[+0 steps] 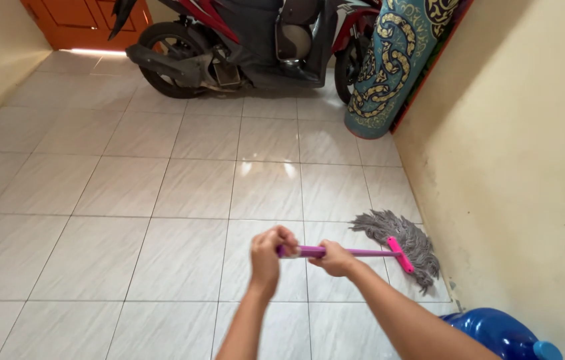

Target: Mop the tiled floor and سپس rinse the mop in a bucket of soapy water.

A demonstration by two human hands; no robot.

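Both hands grip a mop with a purple handle. My left hand is closed around the near end of the handle. My right hand grips it a little further along. The handle runs to the right to a pink clamp that holds a grey string mop head. The mop head lies spread on the pale tiled floor, close to the cream wall on the right.
A red and grey motorbike stands across the far end of the floor before an orange door. A rolled teal carpet with gold pattern leans on the right wall. A blue water jug sits at bottom right.
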